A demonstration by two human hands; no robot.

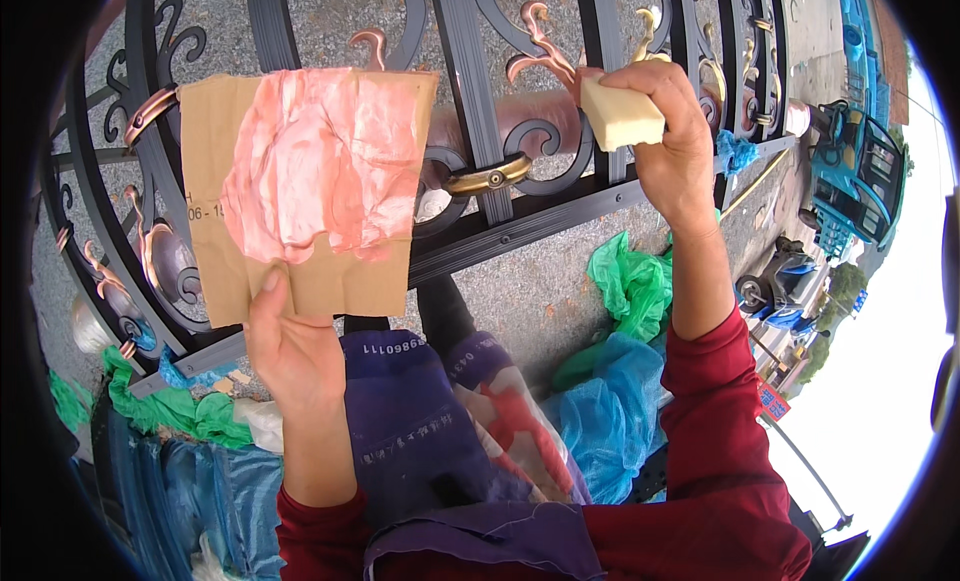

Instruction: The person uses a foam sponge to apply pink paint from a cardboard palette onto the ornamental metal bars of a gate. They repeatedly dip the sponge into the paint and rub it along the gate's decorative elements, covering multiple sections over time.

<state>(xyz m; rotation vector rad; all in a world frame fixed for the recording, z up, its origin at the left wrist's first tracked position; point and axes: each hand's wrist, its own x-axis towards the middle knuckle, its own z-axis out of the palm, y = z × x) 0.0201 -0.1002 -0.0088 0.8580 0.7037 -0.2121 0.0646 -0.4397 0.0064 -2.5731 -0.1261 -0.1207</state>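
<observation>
Two-handed: pinching sponge in right hand, gripping pink-smeared cardboard in left hand, well left of sponge.

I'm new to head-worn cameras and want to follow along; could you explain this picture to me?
There is no machine here: these are a person's own bare hands, seen from a camera on their head looking down. Its wide fisheye lens bends straight edges.

The left hand holds a piece of cardboard smeared with pink, paint-like stuff. The right hand grips a pale, sponge-like block. Beyond them is a dark metal frame with scrollwork; whether the block touches it is hard to tell. Crumpled green sheeting and blue sheeting lie low at the right.
</observation>
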